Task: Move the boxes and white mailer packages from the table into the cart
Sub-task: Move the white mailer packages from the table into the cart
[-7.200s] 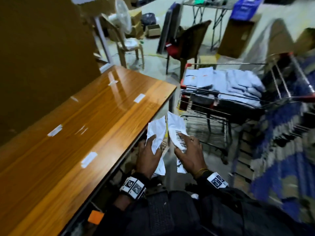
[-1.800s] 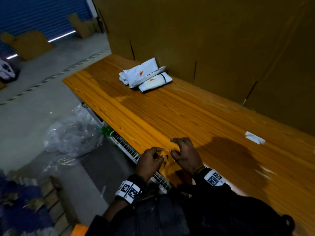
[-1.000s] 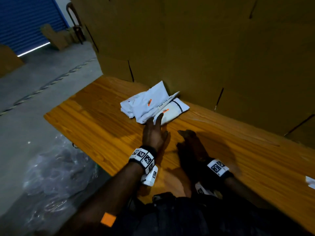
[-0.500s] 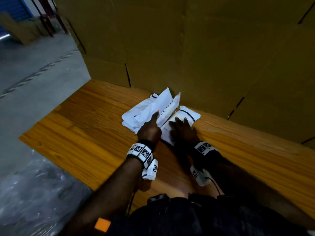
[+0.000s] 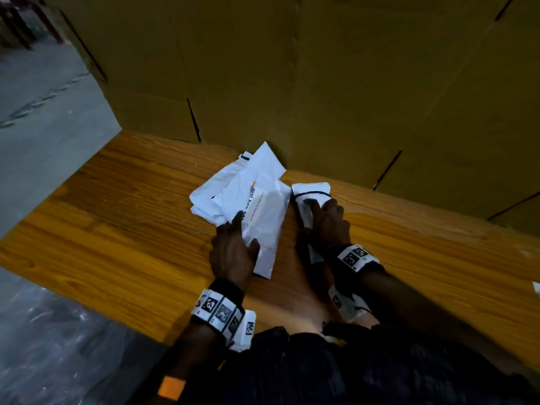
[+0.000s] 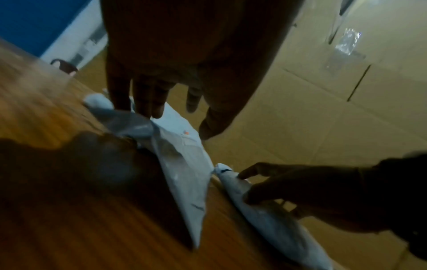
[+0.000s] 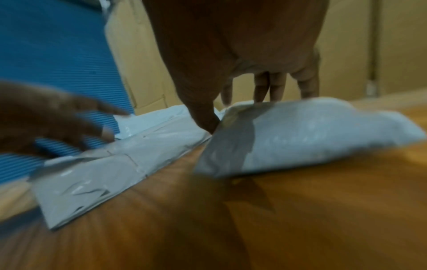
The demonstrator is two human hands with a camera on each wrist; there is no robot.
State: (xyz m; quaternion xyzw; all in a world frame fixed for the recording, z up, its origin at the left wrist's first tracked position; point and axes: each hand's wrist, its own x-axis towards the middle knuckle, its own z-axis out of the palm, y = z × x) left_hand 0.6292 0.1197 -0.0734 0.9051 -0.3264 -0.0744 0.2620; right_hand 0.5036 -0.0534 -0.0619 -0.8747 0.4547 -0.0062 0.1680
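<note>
From the head, the left hand [image 5: 232, 255] is resting with straight fingers on the big white mailer [image 5: 263, 206] on the table [image 5: 117, 229], and the right hand [image 5: 328, 223] just beside it is curling around the small white mailer [image 5: 309, 190]. From the left wrist, the left fingers [image 6: 148, 98] are touching the big white mailer [image 6: 182, 164], with the small white mailer [image 6: 265, 219] lying just right of it. From the right wrist, the right thumb [image 7: 203, 117] and fingers are pinching the small white mailer [image 7: 312, 137].

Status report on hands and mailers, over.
Left hand rests on flat mailer. Right hand grips small mailer. Both on table. Cardboard wall behind.
</note>
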